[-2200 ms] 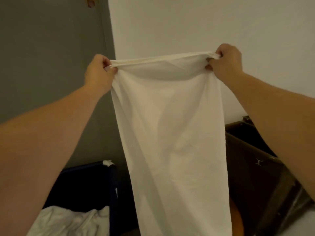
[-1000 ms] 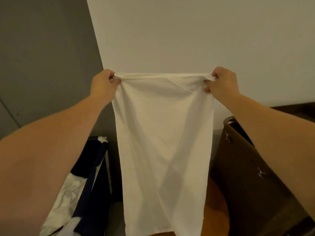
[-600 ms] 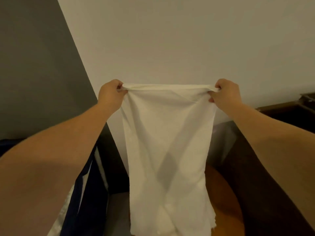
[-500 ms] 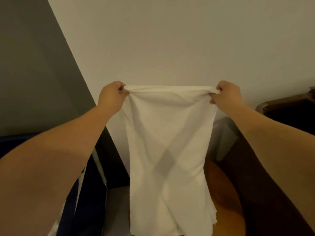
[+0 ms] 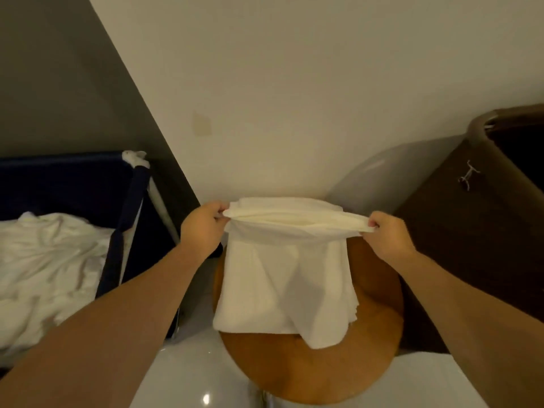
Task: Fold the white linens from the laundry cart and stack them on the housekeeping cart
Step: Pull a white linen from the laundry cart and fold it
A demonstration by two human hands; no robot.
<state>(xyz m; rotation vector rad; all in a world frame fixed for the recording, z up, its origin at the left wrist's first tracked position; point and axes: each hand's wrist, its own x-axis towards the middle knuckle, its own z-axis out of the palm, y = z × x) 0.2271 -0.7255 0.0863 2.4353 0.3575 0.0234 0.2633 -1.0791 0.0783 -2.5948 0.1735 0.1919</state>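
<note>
Between blue cart [image 5: 73, 178] and brown bin [image 5: 471, 231], left hand [image 5: 203, 228] and right hand [image 5: 388, 237] pinch a white linen [image 5: 282, 278].

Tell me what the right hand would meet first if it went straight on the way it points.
The right hand, gripping a corner of the linen, points up and left. Past the linen itself, it would probably meet the stack first, then the wall; depth is unclear.

You see linen [image 5: 282, 278]: soft matt cloth | tabletop [image 5: 309, 375] under linen: smooth wood | cart [image 5: 73, 184] left of linen: fabric | floor [image 5: 188, 378]: glossy
</note>
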